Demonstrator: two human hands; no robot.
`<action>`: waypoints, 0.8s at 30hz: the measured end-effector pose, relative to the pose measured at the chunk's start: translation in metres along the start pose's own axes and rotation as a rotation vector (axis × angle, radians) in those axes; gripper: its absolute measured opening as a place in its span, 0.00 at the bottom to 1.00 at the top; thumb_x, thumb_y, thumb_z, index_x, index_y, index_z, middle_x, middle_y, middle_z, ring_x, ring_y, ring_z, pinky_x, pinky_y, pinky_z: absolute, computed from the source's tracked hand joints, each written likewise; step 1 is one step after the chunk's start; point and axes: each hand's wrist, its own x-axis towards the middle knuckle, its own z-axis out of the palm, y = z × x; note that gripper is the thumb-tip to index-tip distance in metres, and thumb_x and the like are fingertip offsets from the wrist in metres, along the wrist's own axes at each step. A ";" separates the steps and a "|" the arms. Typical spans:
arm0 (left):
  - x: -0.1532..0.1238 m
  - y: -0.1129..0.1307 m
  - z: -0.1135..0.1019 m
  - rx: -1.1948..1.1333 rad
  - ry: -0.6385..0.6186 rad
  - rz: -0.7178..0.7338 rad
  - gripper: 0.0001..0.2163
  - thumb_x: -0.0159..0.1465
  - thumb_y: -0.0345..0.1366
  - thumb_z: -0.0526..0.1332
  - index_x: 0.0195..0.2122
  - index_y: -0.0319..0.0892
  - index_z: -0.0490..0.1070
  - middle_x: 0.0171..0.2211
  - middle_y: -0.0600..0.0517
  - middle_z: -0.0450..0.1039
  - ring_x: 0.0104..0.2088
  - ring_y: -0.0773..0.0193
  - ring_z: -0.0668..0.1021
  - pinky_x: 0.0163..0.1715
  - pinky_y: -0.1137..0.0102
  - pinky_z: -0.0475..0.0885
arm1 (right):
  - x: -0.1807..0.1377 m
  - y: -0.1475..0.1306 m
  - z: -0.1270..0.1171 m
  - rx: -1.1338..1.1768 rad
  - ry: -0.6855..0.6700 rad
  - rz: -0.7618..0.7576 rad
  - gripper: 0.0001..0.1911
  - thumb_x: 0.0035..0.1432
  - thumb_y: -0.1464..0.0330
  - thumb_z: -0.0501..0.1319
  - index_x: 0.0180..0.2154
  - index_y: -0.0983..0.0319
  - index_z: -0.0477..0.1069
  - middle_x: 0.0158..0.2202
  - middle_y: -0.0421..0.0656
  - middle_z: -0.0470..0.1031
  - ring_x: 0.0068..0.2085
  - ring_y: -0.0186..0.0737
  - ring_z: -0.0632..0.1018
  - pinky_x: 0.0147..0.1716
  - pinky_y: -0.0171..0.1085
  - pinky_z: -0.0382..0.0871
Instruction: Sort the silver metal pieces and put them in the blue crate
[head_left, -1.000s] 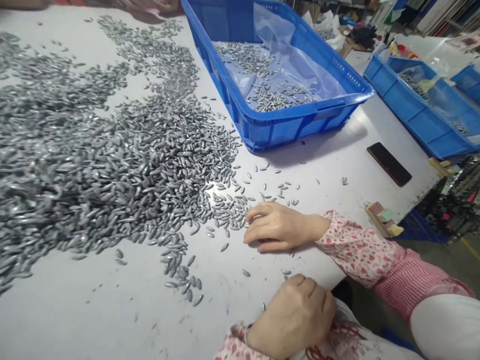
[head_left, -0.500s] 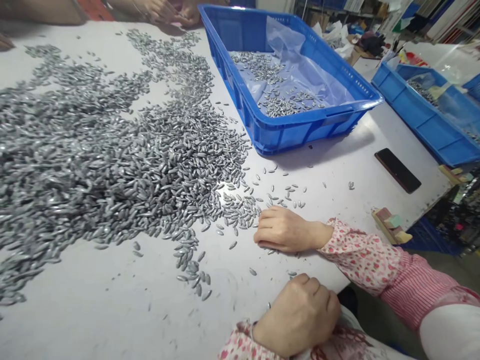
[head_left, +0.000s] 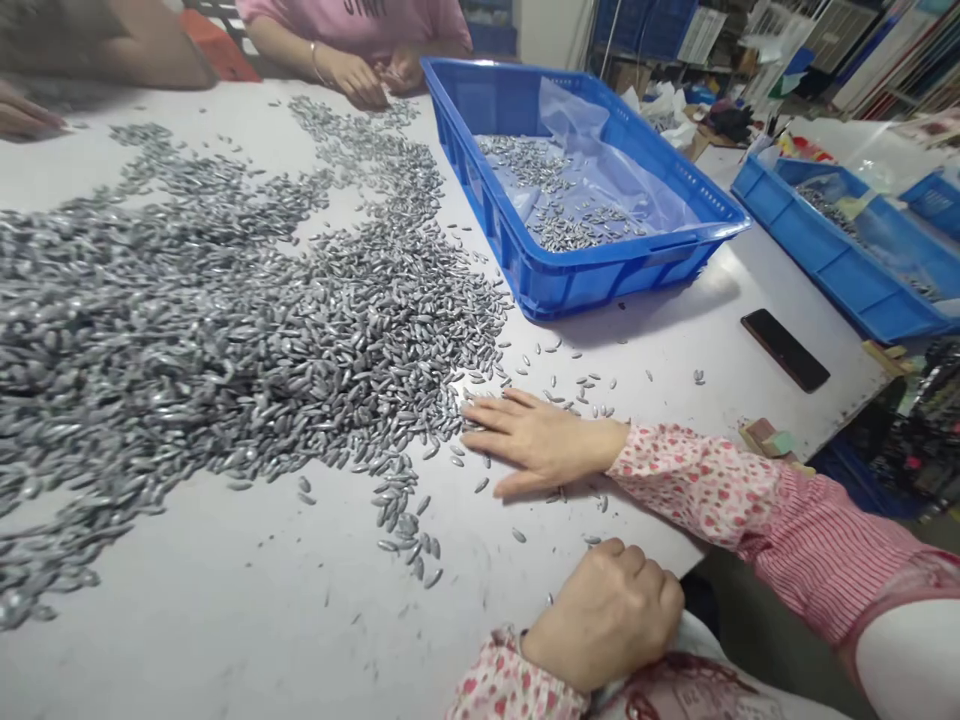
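Note:
A broad heap of grey, silvery sunflower seeds (head_left: 225, 340) covers the left half of the white table (head_left: 315, 620). My right hand (head_left: 540, 440) lies flat on the table, fingers spread, with its fingertips touching the heap's right edge. Loose seeds (head_left: 517, 535) are scattered around it. My left hand (head_left: 604, 615) rests near the table's front edge in a fist, and its fingers hide whatever may be inside. Pink floral sleeves cover both forearms.
A blue plastic crate (head_left: 637, 270) lined with clear plastic holds some seeds beyond my right hand. A second blue crate (head_left: 832, 260) and a black phone (head_left: 785, 349) lie to the right. A co-worker's hands (head_left: 360, 90) rest at the far table edge.
My right hand has flattened, its fingers spreading and sliding left against the seeds. My left hand stays a fist. The view has tilted up, showing more of the co-worker across the table.

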 end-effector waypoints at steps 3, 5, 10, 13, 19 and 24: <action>0.000 0.000 -0.001 0.017 0.055 0.003 0.08 0.63 0.28 0.61 0.29 0.40 0.62 0.24 0.54 0.67 0.24 0.62 0.70 0.24 0.66 0.63 | -0.009 -0.004 -0.003 0.074 -0.047 -0.168 0.23 0.65 0.54 0.58 0.55 0.60 0.68 0.65 0.48 0.62 0.67 0.48 0.58 0.66 0.54 0.47; 0.001 0.001 -0.001 0.029 0.093 0.016 0.08 0.63 0.28 0.61 0.28 0.40 0.63 0.23 0.54 0.66 0.23 0.62 0.70 0.23 0.66 0.62 | -0.023 0.001 -0.007 0.160 0.037 -0.157 0.15 0.66 0.58 0.58 0.46 0.60 0.73 0.61 0.47 0.68 0.65 0.45 0.62 0.64 0.50 0.53; 0.003 0.006 0.002 0.025 0.146 0.051 0.09 0.64 0.29 0.61 0.27 0.40 0.63 0.22 0.54 0.65 0.22 0.63 0.69 0.22 0.66 0.59 | -0.041 0.019 -0.013 0.252 0.352 0.131 0.09 0.66 0.66 0.57 0.35 0.62 0.74 0.37 0.45 0.78 0.41 0.41 0.74 0.46 0.43 0.67; 0.003 0.005 0.005 0.023 0.138 0.042 0.09 0.64 0.29 0.60 0.27 0.40 0.63 0.22 0.54 0.65 0.22 0.63 0.68 0.22 0.66 0.59 | -0.033 0.016 -0.013 0.240 0.340 0.174 0.09 0.66 0.68 0.57 0.34 0.62 0.73 0.33 0.44 0.77 0.38 0.40 0.72 0.43 0.41 0.65; 0.002 0.001 0.004 0.017 0.111 0.022 0.08 0.63 0.28 0.61 0.27 0.40 0.63 0.22 0.54 0.66 0.22 0.63 0.68 0.22 0.66 0.60 | -0.017 0.007 -0.008 0.106 0.148 0.133 0.07 0.62 0.65 0.63 0.33 0.62 0.73 0.33 0.42 0.74 0.38 0.40 0.69 0.40 0.38 0.60; 0.003 0.002 0.004 0.011 0.126 -0.009 0.09 0.63 0.29 0.61 0.26 0.40 0.63 0.22 0.54 0.66 0.22 0.63 0.68 0.22 0.66 0.60 | -0.022 0.013 -0.004 0.082 0.114 0.174 0.09 0.65 0.66 0.60 0.32 0.62 0.73 0.32 0.41 0.73 0.36 0.38 0.68 0.38 0.38 0.56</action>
